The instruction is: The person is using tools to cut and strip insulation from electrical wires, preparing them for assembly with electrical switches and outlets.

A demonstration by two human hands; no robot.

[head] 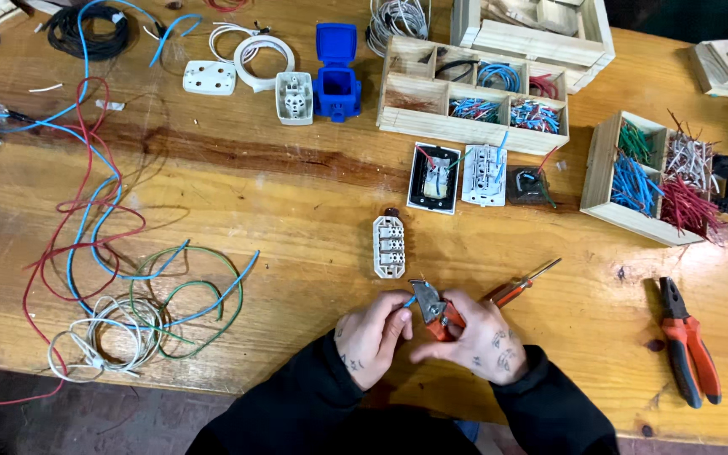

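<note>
1. My left hand (370, 334) pinches a short piece of blue insulated wire (409, 299) between thumb and forefinger, close to the near edge of the wooden desk (297, 194), about mid-way along it.
2. My right hand (480, 337) is closed around the red handles of a small wire-stripping plier (433, 307), whose metal tip meets the end of the blue wire.
3. To do this well, I judge the blades should bite only the insulation, so I squeeze lightly and keep the wire square to the tip.
4. I hold the wire near the cut, so that it does not bend or slip.
5. The white terminal insert with screw clamps (388, 246) lies just beyond my hands, towards the far edge.
6. A red-handled screwdriver (522, 283) lies beside my right hand; the big orange-and-black pliers (689, 341) lie well apart, towards the right edge.
7. Loose coils of red, blue and green wire (120, 278) sprawl at the left end, away from my work.
</note>
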